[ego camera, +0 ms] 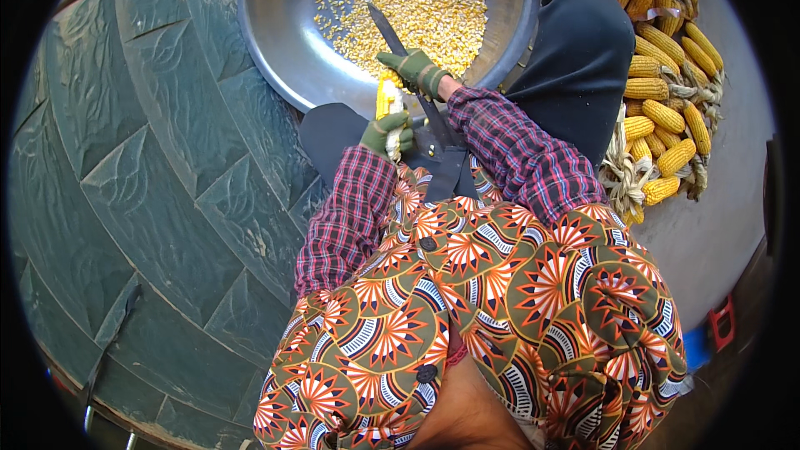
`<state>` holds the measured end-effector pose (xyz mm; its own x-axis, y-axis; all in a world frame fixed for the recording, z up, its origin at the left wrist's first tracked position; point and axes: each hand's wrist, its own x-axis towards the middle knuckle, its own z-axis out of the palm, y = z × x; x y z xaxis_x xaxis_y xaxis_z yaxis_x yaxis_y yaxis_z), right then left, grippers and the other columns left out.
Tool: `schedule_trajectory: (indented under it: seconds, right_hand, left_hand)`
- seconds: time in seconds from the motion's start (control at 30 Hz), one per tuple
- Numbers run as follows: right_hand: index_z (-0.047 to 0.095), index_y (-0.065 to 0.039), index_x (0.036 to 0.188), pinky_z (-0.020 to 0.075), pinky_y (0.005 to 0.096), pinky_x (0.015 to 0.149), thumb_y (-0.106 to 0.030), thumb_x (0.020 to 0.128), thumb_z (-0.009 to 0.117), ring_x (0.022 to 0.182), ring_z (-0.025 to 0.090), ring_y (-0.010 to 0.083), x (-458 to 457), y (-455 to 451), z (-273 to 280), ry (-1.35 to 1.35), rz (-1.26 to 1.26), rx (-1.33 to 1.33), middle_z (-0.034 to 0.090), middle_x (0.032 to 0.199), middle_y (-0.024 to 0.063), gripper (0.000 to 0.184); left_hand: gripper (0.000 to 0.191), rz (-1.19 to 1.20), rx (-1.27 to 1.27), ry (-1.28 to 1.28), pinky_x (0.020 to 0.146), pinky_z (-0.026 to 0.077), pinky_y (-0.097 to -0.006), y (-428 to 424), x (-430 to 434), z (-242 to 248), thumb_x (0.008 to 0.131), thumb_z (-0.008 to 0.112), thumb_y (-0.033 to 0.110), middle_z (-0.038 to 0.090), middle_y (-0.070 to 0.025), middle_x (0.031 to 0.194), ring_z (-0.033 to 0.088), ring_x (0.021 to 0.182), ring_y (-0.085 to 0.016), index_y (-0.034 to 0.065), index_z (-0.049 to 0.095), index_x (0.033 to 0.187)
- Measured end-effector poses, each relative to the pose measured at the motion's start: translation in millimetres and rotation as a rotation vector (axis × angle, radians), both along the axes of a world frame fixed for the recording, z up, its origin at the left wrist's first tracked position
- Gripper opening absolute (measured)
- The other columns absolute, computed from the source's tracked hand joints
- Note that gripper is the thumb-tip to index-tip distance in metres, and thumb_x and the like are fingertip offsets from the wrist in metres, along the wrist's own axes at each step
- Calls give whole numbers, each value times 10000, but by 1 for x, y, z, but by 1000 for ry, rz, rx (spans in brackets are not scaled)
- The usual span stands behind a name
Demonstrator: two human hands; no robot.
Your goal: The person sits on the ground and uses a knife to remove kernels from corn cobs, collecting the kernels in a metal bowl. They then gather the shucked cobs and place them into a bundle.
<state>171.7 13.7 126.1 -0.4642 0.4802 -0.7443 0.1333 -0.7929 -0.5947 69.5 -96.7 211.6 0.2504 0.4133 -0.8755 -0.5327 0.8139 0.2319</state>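
My left hand (385,133), in a green glove, grips the lower end of a partly shelled corn cob (389,100), which has yellow kernels on one side and bare white core on the other. At the cob's upper end is my right hand (412,69), also gloved in green, with its fingers close over a long dark metal strip (387,28). That strip slants up over a wide metal basin (284,56); whether my right hand grips the strip, the cob or both I cannot tell. Loose corn kernels (425,0) cover much of the basin's bottom.
Braided bunches of unshelled corn cobs (662,115) lie to the right, beyond my dark-trousered leg (575,31). Green patterned sheeting (156,156) covers the surface on the left. A blue object and a red plastic object (723,323) stand at the lower right.
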Motion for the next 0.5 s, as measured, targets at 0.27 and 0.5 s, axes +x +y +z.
schedule_trajectory:
  seconds: [0.27, 0.5]
  right_hand:
    - [601, 42, 900, 465, 335, 530, -499, 683, 613, 608, 595, 211, 1, -2, 19, -59, -48, 3, 604, 765, 137, 583]
    - [628, 40, 796, 449, 336, 514, -481, 685, 599, 576, 585, 216, 9, 0, 27, -136, 45, 110, 592, 643, 135, 533]
  left_hand:
    - [508, -1051, 357, 1538, 732, 455, -410, 22, 25, 9, 627, 671, 140, 563, -222, 864, 562, 817, -387, 44, 395, 1043]
    - [365, -417, 342, 765, 539, 460, -327, 11, 7, -17, 629, 643, 57, 530, -84, 703, 560, 620, -221, 24, 471, 949]
